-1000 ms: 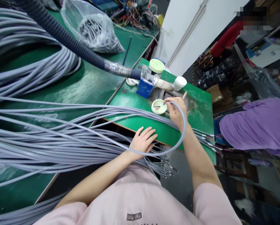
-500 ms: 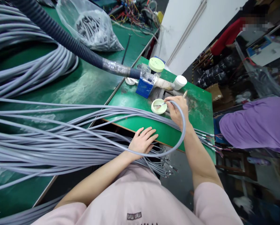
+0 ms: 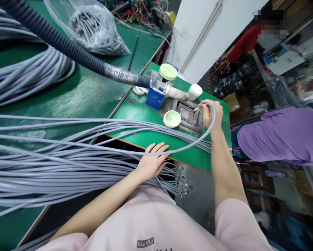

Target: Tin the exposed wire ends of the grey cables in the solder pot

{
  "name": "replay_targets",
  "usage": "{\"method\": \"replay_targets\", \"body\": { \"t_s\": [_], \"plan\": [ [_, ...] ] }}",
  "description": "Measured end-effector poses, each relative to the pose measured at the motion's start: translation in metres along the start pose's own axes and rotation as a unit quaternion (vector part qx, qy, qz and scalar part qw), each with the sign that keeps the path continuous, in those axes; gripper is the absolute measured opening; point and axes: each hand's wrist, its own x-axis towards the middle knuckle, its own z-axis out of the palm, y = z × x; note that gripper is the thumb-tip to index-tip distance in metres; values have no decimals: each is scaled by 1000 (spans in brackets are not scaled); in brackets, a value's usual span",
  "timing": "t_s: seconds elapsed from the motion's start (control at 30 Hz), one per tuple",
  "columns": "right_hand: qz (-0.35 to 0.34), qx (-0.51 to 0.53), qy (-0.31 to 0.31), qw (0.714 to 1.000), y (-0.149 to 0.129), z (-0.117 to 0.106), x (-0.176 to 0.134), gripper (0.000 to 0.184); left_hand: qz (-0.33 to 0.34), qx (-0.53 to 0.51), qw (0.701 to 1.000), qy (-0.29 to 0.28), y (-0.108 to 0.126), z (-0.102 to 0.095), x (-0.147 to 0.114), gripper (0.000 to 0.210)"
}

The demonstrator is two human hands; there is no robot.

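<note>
grey cable (image 3: 184,149) is pinched in the closed right grip (image 3: 218,116).

Left of frame, the cables (image 3: 67,177) are grey. At centre, the dish (image 3: 172,118) is pale green, the box (image 3: 155,98) blue, the tabletop (image 3: 131,108) green. The bottom shirt (image 3: 151,216) is pale pink, the far-right shirt (image 3: 279,134) purple.

My right hand (image 3: 213,112) pinches a gray cable (image 3: 184,149), its exposed wires (image 3: 194,110) over a square metal solder pot (image 3: 195,129) beside a pale-green dish (image 3: 172,126). My left hand (image 3: 150,165) lies flat on bundled gray cables (image 3: 93,179). Across the green workbench (image 3: 135,111), a corrugated hose (image 3: 75,52) crosses 1 blue box (image 3: 155,98); at right, 1 person in purple (image 3: 274,136).
</note>
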Motion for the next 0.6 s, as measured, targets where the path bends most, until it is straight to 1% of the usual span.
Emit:
{"method": "replay_targets", "body": {
  "t_s": [0.1, 0.23, 0.4, 0.53, 0.6],
  "plan": [
    [8, -8, -16, 1000, 10, 13, 1, 21, 4, -4, 1000, 0, -1, 0, 0, 43],
    [21, -23, -25, 999, 16, 23, 1, 22, 7, -4, 1000, 1, -1, -1, 0, 44],
    [15, -42, -26, 999, 20, 32, -1, 23, 2, -10, 1000, 3, -1, -1, 1, 43],
    [2, -34, -20, 999, 23, 41, -2, 23, -1, -21, 1000, 0, -1, 0, 1, 43],
    [-5, -33, -20, 999, 22, 41, -2, 23, -3, -25, 1000, -3, -2, 2, 1, 43]
  ]
}}
